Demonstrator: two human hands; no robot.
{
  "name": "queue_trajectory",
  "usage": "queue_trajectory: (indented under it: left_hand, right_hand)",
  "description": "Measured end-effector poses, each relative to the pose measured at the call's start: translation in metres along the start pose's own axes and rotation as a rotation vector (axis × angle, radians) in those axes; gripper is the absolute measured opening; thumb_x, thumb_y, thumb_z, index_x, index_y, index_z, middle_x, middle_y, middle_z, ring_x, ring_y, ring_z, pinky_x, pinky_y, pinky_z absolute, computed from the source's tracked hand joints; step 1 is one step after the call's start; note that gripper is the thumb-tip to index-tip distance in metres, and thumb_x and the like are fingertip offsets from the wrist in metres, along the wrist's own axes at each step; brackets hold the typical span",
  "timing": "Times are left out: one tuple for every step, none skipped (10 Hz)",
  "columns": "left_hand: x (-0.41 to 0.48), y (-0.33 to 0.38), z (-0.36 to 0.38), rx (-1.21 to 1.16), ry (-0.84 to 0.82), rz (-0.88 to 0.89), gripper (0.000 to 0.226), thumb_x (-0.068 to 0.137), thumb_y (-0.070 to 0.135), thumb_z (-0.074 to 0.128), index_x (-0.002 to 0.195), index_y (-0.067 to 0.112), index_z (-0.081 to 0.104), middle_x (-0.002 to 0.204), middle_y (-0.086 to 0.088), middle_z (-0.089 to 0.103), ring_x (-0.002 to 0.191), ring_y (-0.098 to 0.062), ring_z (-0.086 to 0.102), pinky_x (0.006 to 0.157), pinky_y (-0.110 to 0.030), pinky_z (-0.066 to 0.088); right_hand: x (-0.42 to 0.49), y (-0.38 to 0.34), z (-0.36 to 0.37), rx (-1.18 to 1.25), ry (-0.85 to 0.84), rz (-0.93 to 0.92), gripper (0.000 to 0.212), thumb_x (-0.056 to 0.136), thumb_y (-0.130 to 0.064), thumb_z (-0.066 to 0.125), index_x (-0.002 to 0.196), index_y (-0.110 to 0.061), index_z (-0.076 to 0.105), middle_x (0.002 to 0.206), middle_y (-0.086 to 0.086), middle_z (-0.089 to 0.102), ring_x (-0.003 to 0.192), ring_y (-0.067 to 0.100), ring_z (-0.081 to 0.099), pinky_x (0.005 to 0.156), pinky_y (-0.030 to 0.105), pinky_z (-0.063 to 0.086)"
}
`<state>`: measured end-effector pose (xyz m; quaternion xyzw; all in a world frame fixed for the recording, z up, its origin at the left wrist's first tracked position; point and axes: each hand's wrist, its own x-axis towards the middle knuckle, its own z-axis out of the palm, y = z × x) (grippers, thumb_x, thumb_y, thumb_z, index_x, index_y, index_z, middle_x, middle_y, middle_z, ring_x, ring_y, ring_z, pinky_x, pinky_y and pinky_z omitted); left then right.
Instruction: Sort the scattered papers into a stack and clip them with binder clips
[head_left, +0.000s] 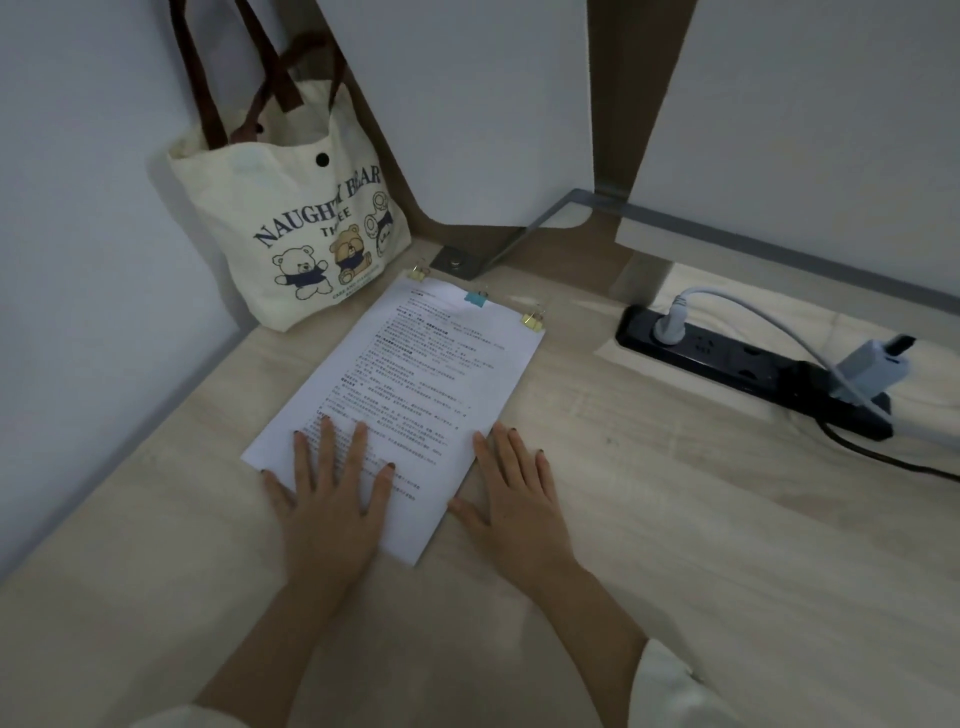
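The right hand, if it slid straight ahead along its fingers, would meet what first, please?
Probably the paper stack: the right hand angles slightly leftward toward its right edge, fingertips nearly touching it.

Pale wood-grain desk (649, 519) fills the view. On it, a stack of printed papers (415, 374) lies at an angle, with three clips along its far edge: a gold clip (420, 274), a blue clip (475, 299) and a second gold clip (533, 320). Just beside the stack's near right edge, the right hand (511, 499) lies flat on the wood, fingers straight. Back left, a cream tote bag (291, 234) stands against the wall. Over on the right, a black power strip (737, 364) sits in a recess of the desktop.
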<state>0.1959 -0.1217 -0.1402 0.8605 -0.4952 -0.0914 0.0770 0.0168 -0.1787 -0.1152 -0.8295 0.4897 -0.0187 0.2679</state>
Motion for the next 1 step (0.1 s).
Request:
queue_trajectory:
  left_hand:
    - [-0.0111,-0.0006,0.0006,-0.024,0.025,-0.003,0.074,0.079,0.066,0.001,0.146,0.034,-0.002,0.158,0.0,-0.005,0.145,-0.019,-0.009,0.113,-0.05,-0.01]
  right_hand:
    - [-0.0097,0.0065,-0.0084,0.182,-0.017,0.031,0.069,0.091,-0.055,0.02,0.148,-0.021,0.002,0.158,-0.002,-0.003,0.143,0.007,-0.009,0.113,0.024,-0.011]
